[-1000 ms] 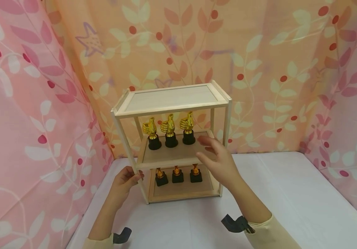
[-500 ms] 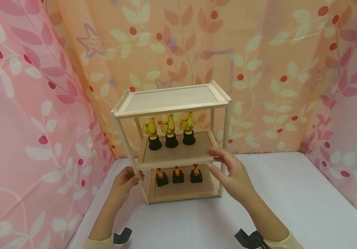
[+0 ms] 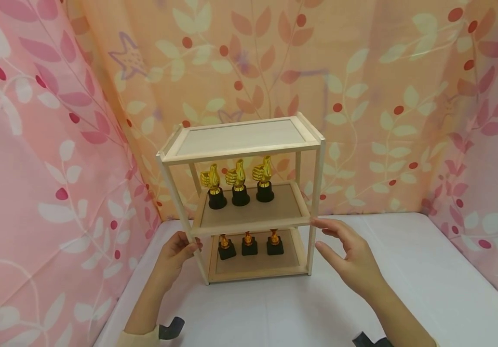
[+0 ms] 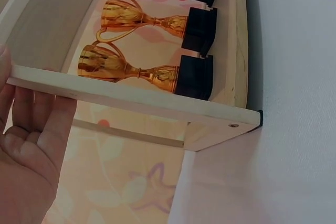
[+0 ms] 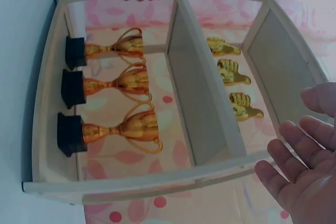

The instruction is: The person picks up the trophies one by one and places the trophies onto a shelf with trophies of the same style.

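Observation:
A small three-tier wooden shelf rack stands on the table. My left hand grips its left front post, thumb in front and fingers behind, as the left wrist view shows. My right hand is beside the right front post with its fingers extended, fingertips close to the post at middle-shelf height, holding nothing. Three gold thumbs-up trophies on round black bases stand in a row on the middle shelf. Three gold cup trophies on square black bases stand on the bottom shelf, their tops hidden in the head view.
A white cloth covers the table around the rack. An orange leaf-patterned curtain hangs behind, and a pink one closes off the left side. More pink cloth is at the right. The rack's top panel carries nothing.
My right hand has moved out of the middle shelf, to the right and slightly down, past the right front post. My left hand keeps its grip, and the trophies stay in place.

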Tool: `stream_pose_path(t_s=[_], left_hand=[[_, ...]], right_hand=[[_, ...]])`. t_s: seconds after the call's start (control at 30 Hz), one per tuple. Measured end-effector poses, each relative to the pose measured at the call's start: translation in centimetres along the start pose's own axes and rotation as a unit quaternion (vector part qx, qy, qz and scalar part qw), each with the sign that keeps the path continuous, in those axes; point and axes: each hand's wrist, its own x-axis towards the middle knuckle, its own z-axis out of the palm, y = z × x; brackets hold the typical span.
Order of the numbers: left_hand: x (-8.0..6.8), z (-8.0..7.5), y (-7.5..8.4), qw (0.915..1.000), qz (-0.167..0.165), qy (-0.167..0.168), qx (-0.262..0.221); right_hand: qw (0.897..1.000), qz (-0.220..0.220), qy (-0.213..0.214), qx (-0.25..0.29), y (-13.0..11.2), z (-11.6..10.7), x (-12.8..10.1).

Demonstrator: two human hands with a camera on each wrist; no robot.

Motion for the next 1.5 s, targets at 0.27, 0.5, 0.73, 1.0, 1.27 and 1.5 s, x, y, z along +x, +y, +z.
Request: stream_pose_path(t_s=[0.27, 0.5, 0.73, 1.0, 1.27, 1.5], left_hand=[[0.2, 0.2, 0.0, 1.0000, 0.007, -0.004, -0.005], [0.0, 0.2, -0.2, 0.9998, 0.017, -0.005, -0.006], [0.2, -0.1, -0.1, 0.9996, 0.027, -0.009, -0.002], [0.5, 0.3, -0.1, 0.9996, 0.023, -0.014, -0.002], [0.1, 0.1, -0.2, 0.9996, 0.027, -0.011, 0.007], [0.0, -0.1, -0.3, 0.9995, 0.030, -0.010, 0.005]], right_hand=[[0.999, -0.017, 0.016, -0.031, 1.1, -1.4, 0.1], [0.996, -0.026, 0.028, -0.085, 2.4, -2.4, 0.2], [0.991, -0.046, 0.051, -0.118, 3.1, -3.7, 0.2], [0.984, -0.053, 0.061, -0.157, 3.6, -5.1, -0.1], [0.973, -0.091, 0.055, -0.207, 4.9, -5.8, 0.4], [0.952, -0.125, 0.026, -0.278, 7.3, -6.2, 0.5]])
